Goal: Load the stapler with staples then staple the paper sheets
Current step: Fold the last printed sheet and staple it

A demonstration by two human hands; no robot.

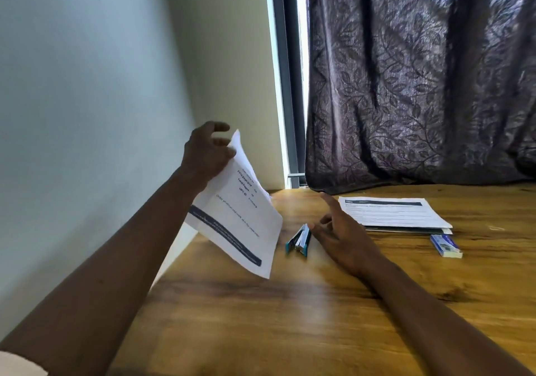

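Currently, left grip (207, 155): clamped on the upper edge of the paper sheets (240, 216), which are held up off the bench (261, 317) and hang slanted over its left side.
Right grip (339, 230): fingers apart and relaxed, with nothing held. It is kept low over the bench, just right of the stapler (299, 241).
Stapler position: laid on the bench between the hanging sheets and the right grip. Whether it is closed or splayed open cannot be told through the blur.
Long axis: pointed roughly away from the person, with the far end leaning slightly right.
Key relation: the stapler is found just left of the right grip, whose fingertips are beside its far end. Contact cannot be confirmed. The right grip is by far the nearer, since the left is raised and occupied.
Staple box (446, 246): set well to the right, beyond the right grip, just in front of a stack of papers (391, 212).
Step judged: the stapler is probably about to be picked up. Whether it is loaded cannot be judged.
Next move judged: a short leftward reach, with the right grip closed across the stapler's narrow width.
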